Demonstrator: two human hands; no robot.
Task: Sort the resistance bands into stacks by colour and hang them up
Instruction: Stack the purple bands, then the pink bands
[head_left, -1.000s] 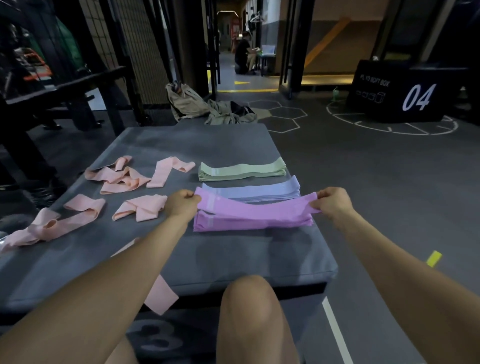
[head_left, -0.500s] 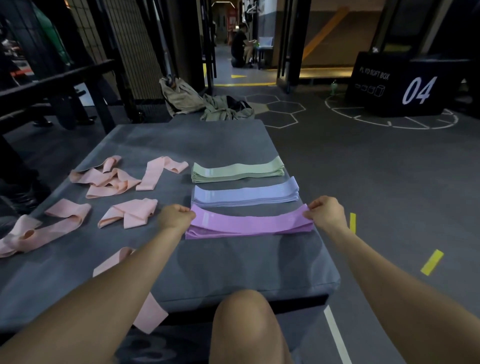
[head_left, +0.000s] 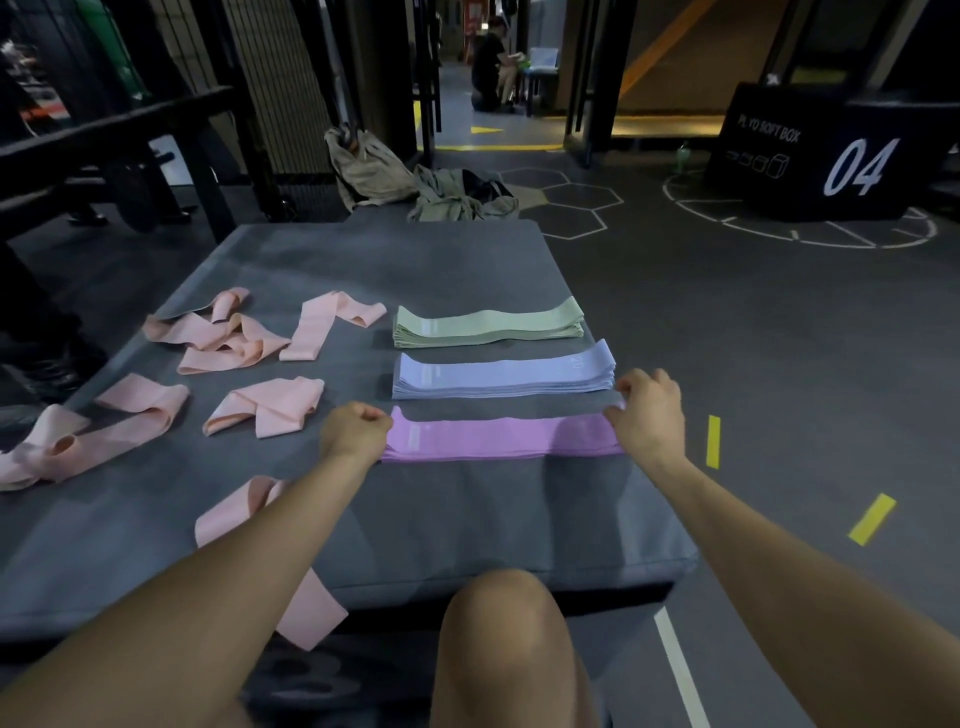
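Your bare knee (head_left: 511, 623) sits bottom centre, against the near edge of the grey padded box (head_left: 467, 525); its top is matte and slightly scuffed, with rounded corners. One pink band (head_left: 306, 613) droops over that near edge at lower left.

Mid-frame: your left hand (head_left: 353, 431) is curled on the left end of the purple stack (head_left: 498, 439), and your right hand (head_left: 649, 410) pinches its right end. The stack lies flat on the box, edges squared, flat woven fabric.

Just beyond it, apart, lie the blue stack (head_left: 501, 374) and then the green stack (head_left: 488, 327), both tidy and parallel.

Centre-left: loose pink bands (head_left: 223, 338), twisted and unsorted.

Far: dark rubber floor (head_left: 753, 338) with white lines and yellow tape marks, crumpled clothing (head_left: 415, 182) behind the box, and a black box marked "04" (head_left: 831, 156) upper right.
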